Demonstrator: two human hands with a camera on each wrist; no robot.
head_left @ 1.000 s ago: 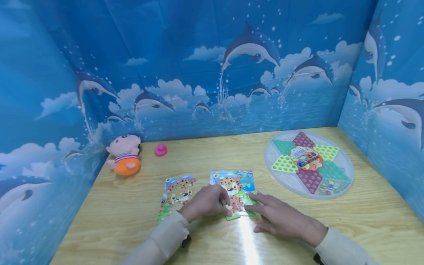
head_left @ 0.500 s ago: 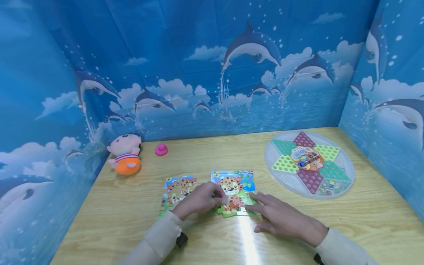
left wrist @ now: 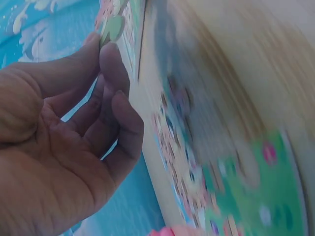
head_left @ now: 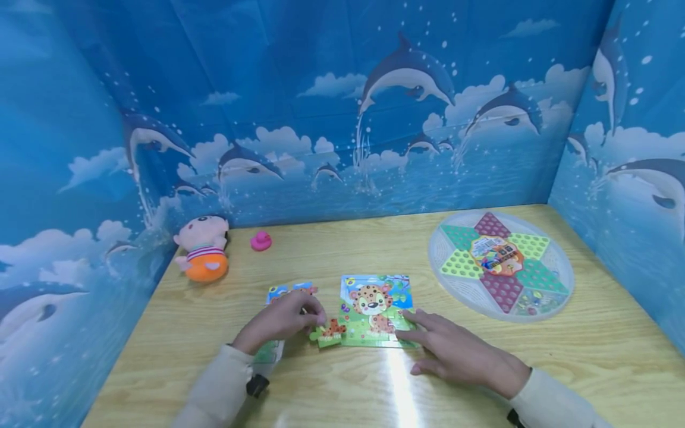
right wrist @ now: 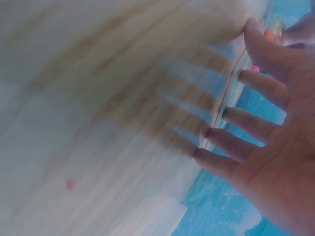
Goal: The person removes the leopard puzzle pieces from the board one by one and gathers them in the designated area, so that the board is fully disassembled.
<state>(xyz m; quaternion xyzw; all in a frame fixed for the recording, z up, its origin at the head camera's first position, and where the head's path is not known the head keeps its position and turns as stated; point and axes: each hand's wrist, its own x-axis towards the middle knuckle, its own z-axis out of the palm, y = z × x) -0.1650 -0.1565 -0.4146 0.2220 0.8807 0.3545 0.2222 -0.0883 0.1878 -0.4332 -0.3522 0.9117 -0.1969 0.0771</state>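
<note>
- Left hand [head_left: 291, 318]: thumb and forefinger are together, pinching a jigsaw piece [head_left: 333, 333]; the left wrist view shows the piece's green knob at the fingertips.
- Piece: it lies just off the left fingertips, on their right and slightly nearer the person. It carries spotted orange and green print, and its longer side appears to run roughly left to right.
- Puzzle [head_left: 374, 297]: it lies right of the left hand, near it, and directly left of the right hand [head_left: 449, 351].
- Governing relation: the piece sits between the left hand and the puzzle, at the puzzle's near left corner. In the head view its right end overlaps the puzzle's left edge; whether it touches or hangs above cannot be told. The left hand is clearly the nearer to the piece.
- Right hand: fingers are extended and apart, gripping nothing. Fingertips rest at the puzzle's right side, toward its near corner.
- Second puzzle [head_left: 270, 352]: it lies beneath and beside the left hand, partly covered by it.
- Surroundings: a plush toy [head_left: 203, 249] and a pink duck [head_left: 261, 241] stand beyond the left hand; a game board [head_left: 503, 291] lies beyond the right hand.
</note>
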